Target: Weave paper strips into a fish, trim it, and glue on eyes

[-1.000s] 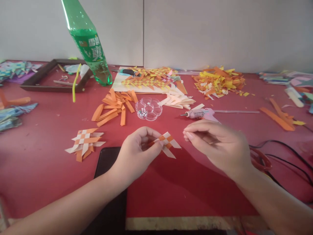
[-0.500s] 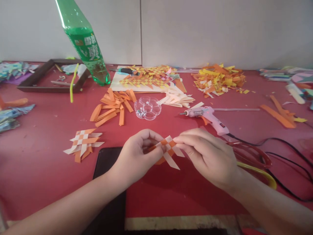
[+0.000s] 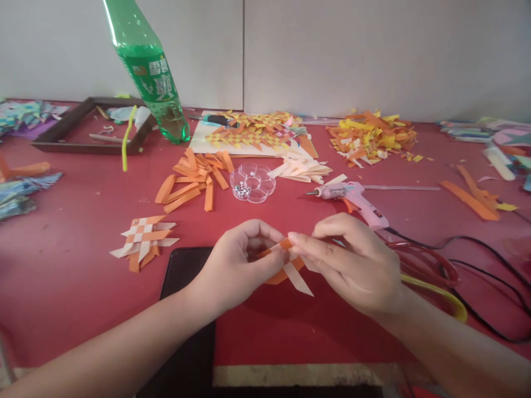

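Observation:
Between my hands is a small woven paper piece (image 3: 297,277) of orange and cream strips, held just above the red table. My left hand (image 3: 244,260) pinches its left side between thumb and fingers. My right hand (image 3: 352,257) is closed on its upper right part, and the fingers hide much of the weave. A finished-looking woven paper fish (image 3: 144,237) with a small eye lies to the left. Beyond my hands are folded orange paper strips (image 3: 194,179), cream paper strips (image 3: 302,167) and a clear flower-shaped tray (image 3: 260,193) with small googly eyes in one section.
A pink glue gun (image 3: 360,204) lies behind my right hand, its black cable (image 3: 468,240) running right. A green bottle (image 3: 155,83) stands by a dark frame (image 3: 83,148). Paper scraps (image 3: 373,138) are heaped at the back. A black flat object (image 3: 186,271) lies under my left forearm.
My right fingers have moved left over the woven piece toward my left thumb, covering more of it. The piece has tilted slightly. The whole view has shifted a little.

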Tool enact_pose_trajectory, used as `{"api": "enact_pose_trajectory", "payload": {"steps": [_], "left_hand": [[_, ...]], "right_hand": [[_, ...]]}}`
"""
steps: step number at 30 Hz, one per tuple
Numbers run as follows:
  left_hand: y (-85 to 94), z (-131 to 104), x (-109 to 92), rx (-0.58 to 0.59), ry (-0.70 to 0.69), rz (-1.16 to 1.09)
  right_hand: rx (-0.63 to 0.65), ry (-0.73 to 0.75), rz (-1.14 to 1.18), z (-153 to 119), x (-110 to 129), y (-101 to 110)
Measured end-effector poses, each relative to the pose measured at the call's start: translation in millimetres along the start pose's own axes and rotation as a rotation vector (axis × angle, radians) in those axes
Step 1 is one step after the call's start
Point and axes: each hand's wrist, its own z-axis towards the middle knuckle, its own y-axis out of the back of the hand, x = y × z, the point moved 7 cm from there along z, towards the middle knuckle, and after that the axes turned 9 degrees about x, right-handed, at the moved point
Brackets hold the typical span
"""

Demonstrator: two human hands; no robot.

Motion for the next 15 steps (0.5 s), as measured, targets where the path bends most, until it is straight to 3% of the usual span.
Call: {"api": "enact_pose_trajectory", "payload": {"steps": [10, 15], "left_hand": [[-2.3, -4.4, -10.0, 0.003, -0.132, 0.022], [-6.7, -9.0, -16.7, 0.018, -0.269, 0.079]], "right_hand": [[-0.022, 0.058, -0.048, 0.8, 1.6, 9.3], [-0.059, -0.120, 0.196, -0.9, -10.7, 7.4]]}}
